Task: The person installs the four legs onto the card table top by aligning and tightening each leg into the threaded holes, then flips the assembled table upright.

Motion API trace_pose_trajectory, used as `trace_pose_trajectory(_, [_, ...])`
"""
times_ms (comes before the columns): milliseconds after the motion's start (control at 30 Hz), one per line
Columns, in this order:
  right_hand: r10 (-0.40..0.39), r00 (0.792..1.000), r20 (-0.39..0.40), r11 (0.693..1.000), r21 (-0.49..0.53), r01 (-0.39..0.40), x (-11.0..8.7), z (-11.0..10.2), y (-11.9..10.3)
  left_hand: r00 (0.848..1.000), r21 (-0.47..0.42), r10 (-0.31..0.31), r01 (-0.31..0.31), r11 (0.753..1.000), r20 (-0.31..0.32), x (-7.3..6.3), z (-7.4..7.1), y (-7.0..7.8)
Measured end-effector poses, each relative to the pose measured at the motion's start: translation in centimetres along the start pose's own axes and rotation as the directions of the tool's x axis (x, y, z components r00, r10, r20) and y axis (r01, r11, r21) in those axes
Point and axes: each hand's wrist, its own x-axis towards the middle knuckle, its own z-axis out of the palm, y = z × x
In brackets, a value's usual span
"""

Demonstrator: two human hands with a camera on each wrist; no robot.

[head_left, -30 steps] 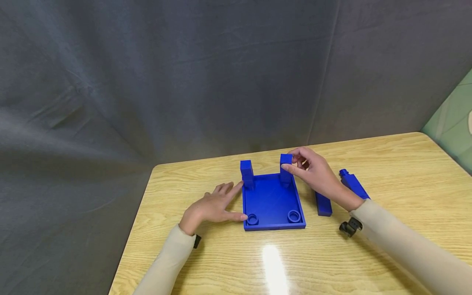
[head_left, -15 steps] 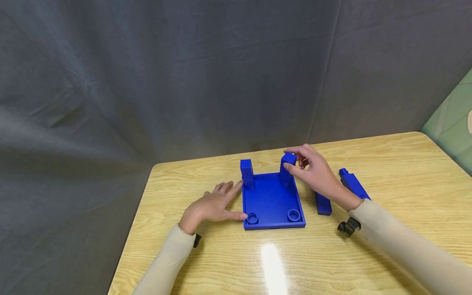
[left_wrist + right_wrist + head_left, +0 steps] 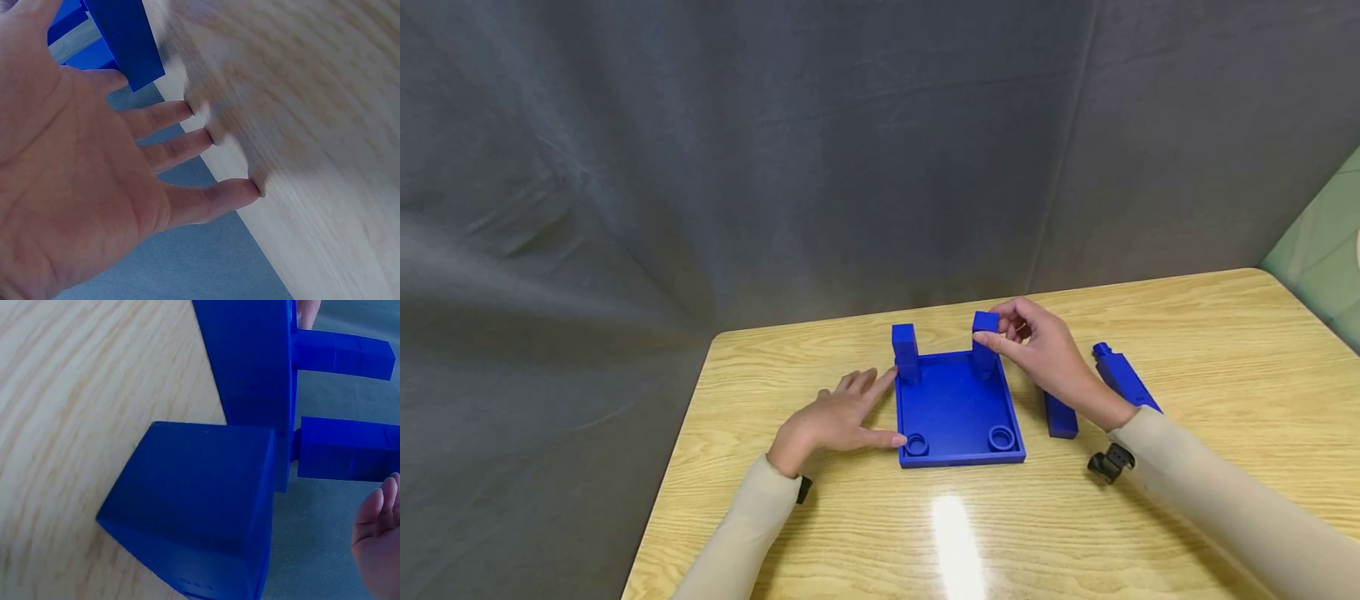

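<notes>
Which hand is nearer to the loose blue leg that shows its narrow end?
Right. The right hand pinches a standing leg, to the left of the loose blue leg; the left hand is farther off, at the left edge of the tray.

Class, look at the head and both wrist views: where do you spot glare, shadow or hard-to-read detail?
Head view: a bright white glare streaks the wooden table on the near side of the blue tray; left wrist view: soft shadows lie on the table beyond the left hand; right wrist view: the nearest blue block looks dark, its small markings unreadable.
</notes>
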Motion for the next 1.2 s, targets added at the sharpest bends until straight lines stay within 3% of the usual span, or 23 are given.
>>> trace_pose_trajectory(167, [-0.039,0.999,-0.011,0.999,-0.016,0.039,0.16,0.21,-0.17,1.000,-0.002,-0.001,0.001,1.000,0.001,-0.01,0.11,-0.52])
trace_pose_trajectory(333, [-0.030,1.000,0.007,0.999,-0.027,0.031,0.15,0.13,-0.15,1.000,-0.005,0.000,0.000,1.000,0.001,-0.10,-0.03,-0.56])
trace_pose_trajectory(700, [-0.087,0.996,0.032,0.996,0.009,0.087,0.13,0.22,-0.12,1.000,0.000,0.003,-0.003,1.000,0.001,-0.01,0.16,-0.66])
trace_pose_trajectory(900, [-0.056,0.996,0.066,0.998,-0.011,0.056,0.24,0.29,-0.15,1.000,-0.004,0.002,-0.002,1.000,-0.005,-0.07,0.16,-0.59])
trace_pose_trajectory(1067, [0.002,0.998,0.060,0.999,0.035,-0.004,0.18,0.38,-0.29,1.000,-0.004,0.004,-0.004,1.000,-0.009,-0.07,0.19,-0.58])
trace_pose_trajectory(1200, [-0.002,0.999,0.044,1.000,0.027,0.001,0.17,0.34,-0.32,1.000,-0.006,0.004,-0.004,1.000,-0.011,-0.06,0.23,-0.60])
